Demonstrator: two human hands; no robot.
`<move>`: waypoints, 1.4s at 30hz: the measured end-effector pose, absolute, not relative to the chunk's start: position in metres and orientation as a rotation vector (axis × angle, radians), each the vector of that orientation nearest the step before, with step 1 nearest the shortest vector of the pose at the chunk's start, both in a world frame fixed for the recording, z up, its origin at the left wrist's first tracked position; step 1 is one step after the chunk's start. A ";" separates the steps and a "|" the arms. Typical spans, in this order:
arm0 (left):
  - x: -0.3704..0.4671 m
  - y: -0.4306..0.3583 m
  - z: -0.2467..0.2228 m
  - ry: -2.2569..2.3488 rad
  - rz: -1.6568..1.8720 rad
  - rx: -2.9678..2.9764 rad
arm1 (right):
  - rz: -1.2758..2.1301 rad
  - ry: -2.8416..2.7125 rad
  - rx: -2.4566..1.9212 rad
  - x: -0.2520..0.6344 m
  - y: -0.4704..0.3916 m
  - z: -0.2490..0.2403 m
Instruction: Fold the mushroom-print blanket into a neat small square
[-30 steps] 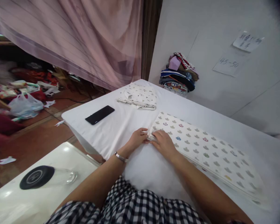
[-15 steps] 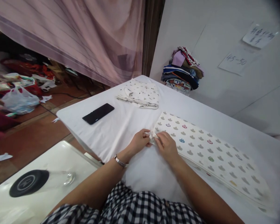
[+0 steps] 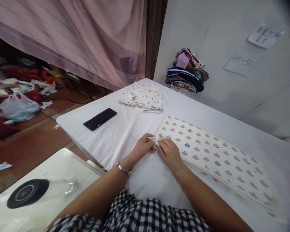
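Lying on a white-covered table (image 3: 195, 111): one folded cloth (image 3: 207, 154), off-white, several layers thick, printed with rows of small grey shapes, a few picked out in red, blue, green and yellow; top face fairly flat, layers showing along the near side. Form: a long strip, far longer than wide. Long axis: slanting from the middle of the view down toward the lower right; narrow end at the hands, other end rounded off near the person's right forearm side.

Right hand (image 3: 170, 153): thumb and fingers pinching the near corner of the narrow end. Left hand (image 3: 143, 144): fingers curled, tips at the same corner, just beside the right; cannot tell whether they grip. Bracelet (image 3: 123, 168): silver-coloured, on the left wrist.

Also on the table: one black phone (image 3: 100, 119), lying flat; one second cloth (image 3: 145, 98), folded, small-patterned, beyond the hands
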State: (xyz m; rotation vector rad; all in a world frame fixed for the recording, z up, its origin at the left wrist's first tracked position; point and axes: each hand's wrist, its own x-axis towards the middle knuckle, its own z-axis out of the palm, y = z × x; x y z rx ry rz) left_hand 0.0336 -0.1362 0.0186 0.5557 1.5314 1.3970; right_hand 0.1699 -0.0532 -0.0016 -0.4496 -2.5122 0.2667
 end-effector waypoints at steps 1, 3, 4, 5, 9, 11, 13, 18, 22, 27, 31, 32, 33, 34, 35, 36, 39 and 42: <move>0.034 -0.136 0.019 1.532 1.400 0.554 | 0.257 -2.517 -0.447 0.170 -0.054 -0.002; 0.034 -0.136 0.018 1.541 1.400 0.577 | 0.240 -2.529 -0.443 0.170 -0.054 -0.001; 0.034 -0.136 0.018 1.549 1.397 0.597 | 0.237 -2.532 -0.442 0.170 -0.055 -0.001; 0.034 -0.136 0.017 1.556 1.395 0.618 | 0.243 -2.532 -0.445 0.170 -0.055 -0.001; 0.033 -0.137 0.015 1.528 1.394 0.634 | 0.391 -2.478 -0.474 0.170 -0.054 -0.001; 0.032 -0.138 0.016 1.487 1.405 0.627 | 0.501 -2.434 -0.500 0.171 -0.053 -0.001; 0.032 -0.139 0.016 1.457 1.415 0.633 | 0.583 -2.403 -0.525 0.172 -0.052 -0.002; 0.032 -0.139 0.015 1.477 1.397 0.673 | 0.623 -2.397 -0.527 0.173 -0.052 0.000; 0.032 -0.136 0.012 1.509 1.384 0.666 | 0.611 -2.397 -0.535 0.172 -0.054 0.003; 0.032 -0.135 0.011 1.543 1.372 0.664 | 0.460 -2.451 -0.486 0.172 -0.055 0.003; 0.032 -0.135 0.013 1.557 1.381 0.673 | 0.269 -2.568 -0.451 0.172 -0.056 0.001; 0.033 -0.136 0.014 1.561 1.381 0.674 | 0.237 -2.583 -0.447 0.172 -0.056 0.000; 0.033 -0.136 0.015 1.565 1.380 0.671 | 0.214 -2.590 -0.443 0.172 -0.057 0.000; 0.033 -0.136 0.016 1.563 1.379 0.665 | 0.200 -2.593 -0.439 0.172 -0.057 -0.001; 0.033 -0.137 0.017 1.559 1.381 0.656 | 0.194 -2.594 -0.440 0.172 -0.058 -0.001; 0.033 -0.137 0.018 1.553 1.382 0.653 | 0.194 -2.597 -0.445 0.171 -0.058 -0.002; 0.034 -0.137 0.016 1.553 1.374 0.687 | 0.219 -2.602 -0.474 0.170 -0.061 -0.002; 0.034 -0.137 0.012 1.581 1.380 0.736 | 0.284 -2.596 -0.492 0.169 -0.064 0.000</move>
